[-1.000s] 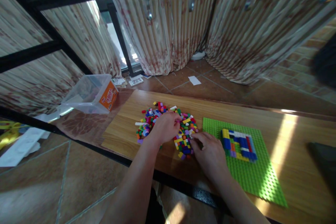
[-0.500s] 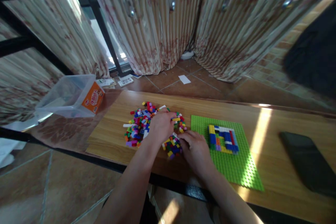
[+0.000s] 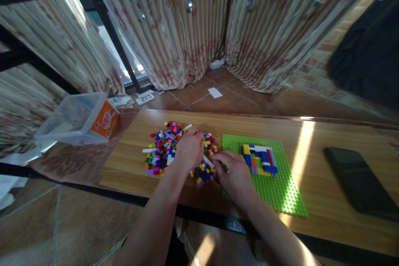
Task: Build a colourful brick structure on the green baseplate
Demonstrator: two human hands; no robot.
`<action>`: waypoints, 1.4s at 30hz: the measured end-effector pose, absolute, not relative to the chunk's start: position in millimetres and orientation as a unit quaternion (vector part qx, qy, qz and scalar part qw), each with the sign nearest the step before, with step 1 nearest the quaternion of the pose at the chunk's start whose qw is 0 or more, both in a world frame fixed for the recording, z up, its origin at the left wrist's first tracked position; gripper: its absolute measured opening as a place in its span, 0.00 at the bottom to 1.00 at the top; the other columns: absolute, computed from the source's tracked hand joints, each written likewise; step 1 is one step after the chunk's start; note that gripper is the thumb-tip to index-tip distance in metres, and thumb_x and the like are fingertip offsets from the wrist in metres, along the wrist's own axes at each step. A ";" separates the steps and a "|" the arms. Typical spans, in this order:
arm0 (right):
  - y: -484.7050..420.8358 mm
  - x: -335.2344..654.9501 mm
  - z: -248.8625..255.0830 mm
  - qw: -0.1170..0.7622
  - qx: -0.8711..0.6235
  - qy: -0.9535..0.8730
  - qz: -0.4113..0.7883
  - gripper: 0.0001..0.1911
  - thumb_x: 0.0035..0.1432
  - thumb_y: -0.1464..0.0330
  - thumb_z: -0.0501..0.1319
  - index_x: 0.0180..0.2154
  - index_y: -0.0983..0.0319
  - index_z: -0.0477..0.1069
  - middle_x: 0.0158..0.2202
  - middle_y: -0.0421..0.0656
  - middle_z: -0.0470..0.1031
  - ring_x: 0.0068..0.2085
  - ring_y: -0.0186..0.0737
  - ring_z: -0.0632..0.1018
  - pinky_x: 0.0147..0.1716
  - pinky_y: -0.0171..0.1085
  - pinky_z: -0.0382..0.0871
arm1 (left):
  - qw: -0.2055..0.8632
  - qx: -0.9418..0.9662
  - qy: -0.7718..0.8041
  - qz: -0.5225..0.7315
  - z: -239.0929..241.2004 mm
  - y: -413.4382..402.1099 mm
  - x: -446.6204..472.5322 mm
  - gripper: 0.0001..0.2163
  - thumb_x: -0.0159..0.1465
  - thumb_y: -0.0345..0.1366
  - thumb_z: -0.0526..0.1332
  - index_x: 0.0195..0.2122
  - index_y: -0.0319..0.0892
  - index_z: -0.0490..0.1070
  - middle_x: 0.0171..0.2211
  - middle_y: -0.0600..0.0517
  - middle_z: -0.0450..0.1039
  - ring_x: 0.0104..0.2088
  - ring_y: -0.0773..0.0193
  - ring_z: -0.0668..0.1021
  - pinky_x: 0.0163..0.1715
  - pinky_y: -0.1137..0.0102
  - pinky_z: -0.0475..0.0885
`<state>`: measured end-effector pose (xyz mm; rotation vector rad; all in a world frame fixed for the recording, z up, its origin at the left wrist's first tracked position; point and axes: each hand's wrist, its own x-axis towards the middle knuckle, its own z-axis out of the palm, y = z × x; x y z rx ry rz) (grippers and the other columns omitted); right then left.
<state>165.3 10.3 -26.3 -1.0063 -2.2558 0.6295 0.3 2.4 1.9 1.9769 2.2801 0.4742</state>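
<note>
My left hand [image 3: 189,149] reaches over a loose pile of small coloured toy bricks [image 3: 158,153], its fingers curled together. A yellow brick [image 3: 205,142] shows at its fingertips and looks pinched there. At the pile's right edge is my right hand [image 3: 234,174], with thumb and forefinger bent towards each other; whatever may be between them is too small to make out. Its wrist side overlaps the green baseplate [image 3: 274,193]. On that plate sits a low rectangular brick build [image 3: 260,160] in blue, white, yellow, red and orange. Part of the pile is hidden under my left hand.
A clear plastic box [image 3: 75,118] with an orange label stands left of the wooden board [image 3: 124,158]. A dark flat object [image 3: 358,183] lies at the right. Curtains [image 3: 199,37] hang behind, and a white paper [image 3: 215,92] lies on the floor.
The view has shifted slightly, so most things appear a little further left. Both hands stay at the pile. My right hand's fingers have lifted slightly and a white brick beside them shows more.
</note>
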 end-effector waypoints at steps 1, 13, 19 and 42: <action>11.6 166.7 -25.0 0.301 -0.380 -0.841 0.239 0.08 0.62 0.72 0.58 0.35 0.58 0.76 0.36 0.42 0.78 0.39 0.41 0.76 0.42 0.40 0.64 | 0.047 0.649 0.743 0.155 2.4 2.1 0.1 0.06 0.61 0.27 0.58 0.37 0.41 0.73 0.43 0.48 0.70 0.44 0.61 0.75 0.47 0.69 0.71; 21.2 179.1 -19.7 0.335 -0.395 -0.822 0.237 0.09 0.62 0.72 0.57 0.38 0.59 0.76 0.36 0.43 0.79 0.39 0.40 0.77 0.41 0.39 0.66 | 0.068 0.674 0.720 0.151 7.7 0.9 -0.5 0.09 0.63 0.28 0.55 0.41 0.41 0.73 0.44 0.48 0.73 0.44 0.59 0.76 0.48 0.66 0.71; 21.1 180.8 -19.1 0.337 -0.394 -0.822 0.234 0.09 0.61 0.72 0.57 0.37 0.59 0.76 0.36 0.43 0.79 0.39 0.41 0.77 0.41 0.39 0.67 | 0.072 0.694 0.698 0.159 -1.9 1.3 -4.3 0.14 0.58 0.24 0.57 0.41 0.43 0.76 0.48 0.48 0.72 0.50 0.59 0.75 0.53 0.66 0.70; 32.8 299.6 -2.5 0.324 -0.402 -0.823 0.237 0.08 0.61 0.63 0.60 0.38 0.56 0.77 0.36 0.42 0.79 0.35 0.39 0.80 0.36 0.38 0.75 | 0.421 0.678 0.496 0.343 -3.8 3.5 90.7 0.13 0.67 0.40 0.56 0.41 0.41 0.78 0.36 0.51 0.80 0.35 0.65 0.78 0.35 0.72 0.71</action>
